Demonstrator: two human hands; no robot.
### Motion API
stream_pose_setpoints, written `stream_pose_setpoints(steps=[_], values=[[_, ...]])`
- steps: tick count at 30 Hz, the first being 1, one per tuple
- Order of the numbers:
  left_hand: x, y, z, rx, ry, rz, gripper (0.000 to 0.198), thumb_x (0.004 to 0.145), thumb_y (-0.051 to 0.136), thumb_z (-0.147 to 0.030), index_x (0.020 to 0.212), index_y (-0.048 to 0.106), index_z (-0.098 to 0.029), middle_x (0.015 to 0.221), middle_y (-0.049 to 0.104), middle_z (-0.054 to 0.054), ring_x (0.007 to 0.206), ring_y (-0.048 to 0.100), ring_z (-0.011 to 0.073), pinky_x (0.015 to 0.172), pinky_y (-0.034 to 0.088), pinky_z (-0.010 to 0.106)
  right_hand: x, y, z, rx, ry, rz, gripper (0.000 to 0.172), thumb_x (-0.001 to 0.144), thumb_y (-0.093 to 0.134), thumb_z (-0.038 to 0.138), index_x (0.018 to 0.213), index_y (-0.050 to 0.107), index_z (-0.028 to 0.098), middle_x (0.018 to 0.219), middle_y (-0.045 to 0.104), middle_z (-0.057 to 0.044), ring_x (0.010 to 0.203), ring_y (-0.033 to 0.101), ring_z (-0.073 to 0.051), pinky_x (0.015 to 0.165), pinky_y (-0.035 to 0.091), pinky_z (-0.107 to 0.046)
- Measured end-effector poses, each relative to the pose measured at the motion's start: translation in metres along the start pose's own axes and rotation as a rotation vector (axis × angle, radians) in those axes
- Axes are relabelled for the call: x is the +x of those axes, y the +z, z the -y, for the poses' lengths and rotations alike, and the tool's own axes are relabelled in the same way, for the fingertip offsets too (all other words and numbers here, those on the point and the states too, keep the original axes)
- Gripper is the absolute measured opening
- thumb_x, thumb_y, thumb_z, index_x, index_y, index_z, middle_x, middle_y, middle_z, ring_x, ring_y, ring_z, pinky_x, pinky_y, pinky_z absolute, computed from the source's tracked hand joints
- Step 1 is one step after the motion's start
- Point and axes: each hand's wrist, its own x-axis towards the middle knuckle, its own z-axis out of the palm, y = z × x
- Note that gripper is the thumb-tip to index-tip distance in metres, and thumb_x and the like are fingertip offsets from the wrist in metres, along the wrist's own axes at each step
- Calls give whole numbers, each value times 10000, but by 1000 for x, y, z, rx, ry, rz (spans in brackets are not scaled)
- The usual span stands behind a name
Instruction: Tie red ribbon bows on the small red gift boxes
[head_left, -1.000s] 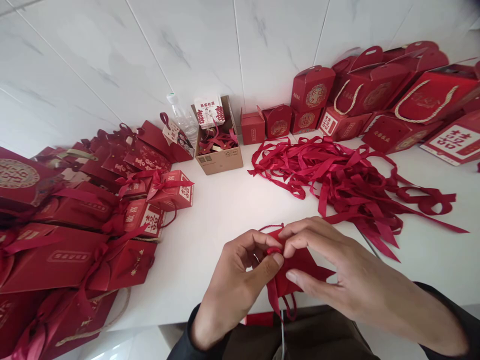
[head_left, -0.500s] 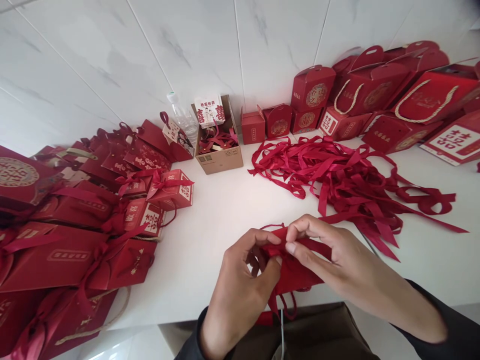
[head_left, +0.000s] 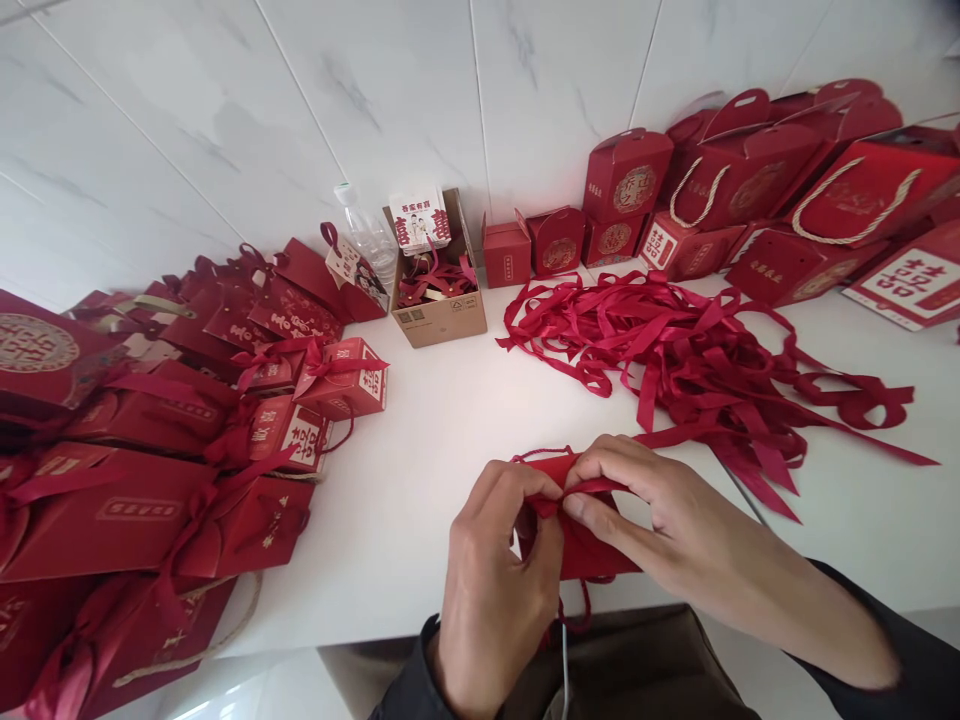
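A small red gift box or bag (head_left: 589,545) with cord handles lies at the table's front edge, largely covered by my hands. Over its top, my left hand (head_left: 502,560) pinches a red ribbon (head_left: 546,506) between thumb and fingers. My right hand (head_left: 637,500) grips the same ribbon close beside it, thumb against forefinger, the fingertips of both hands nearly meeting. Whether a knot lies between them is hidden. Beyond my right hand a heap of loose red ribbons (head_left: 675,350) spreads over the white table (head_left: 420,520).
Finished-looking red boxes with bows (head_left: 341,380) crowd the left side. An open cardboard box (head_left: 442,320) and a clear plastic bottle (head_left: 364,230) stand near the tiled wall. More red gift boxes (head_left: 750,170) line the back right.
Both hands have come closer together over the box. My left fingers, looser before, now pinch the ribbon, and my right hand has drawn slightly left with its ribbon strand.
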Motion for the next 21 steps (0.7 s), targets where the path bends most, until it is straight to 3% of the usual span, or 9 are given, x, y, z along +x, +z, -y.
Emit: stream_pose_setpoints(steps=[5,9,11,16,21], values=[[-3,5,2,111,74,-52,358,825,543,69,982,628,-241,941,674,-25,812,654,98,726,537,184,-5,-3,2,64,7,57,233,1059,546,485,988,671,302,1000,677,8,849,633,-178,595,431,-295],[-7,7,7,127,146,-112,369,874,548,48,1080,614,-250,957,691,-27,835,672,97,754,547,181,-5,-4,1,168,33,17,390,1103,416,539,910,644,289,924,668,20,877,637,-180,799,486,-315],[-10,8,11,120,203,-160,386,886,572,31,1153,584,-249,962,704,-27,812,677,94,739,550,181,-3,-3,0,149,38,-11,385,1105,411,537,934,653,291,973,688,17,926,649,-184,839,485,-319],[-11,9,16,130,329,-168,298,906,586,27,1078,560,-215,1009,712,15,854,698,109,739,565,200,0,-3,-1,122,28,16,219,1044,566,495,1031,713,332,1025,723,34,910,676,-167,662,463,-288],[-8,2,14,208,402,-154,276,915,614,38,1068,666,-185,1142,705,77,1021,712,158,848,600,255,0,-6,1,144,65,-12,222,1024,578,471,929,673,294,916,711,44,809,648,-151,679,469,-287]])
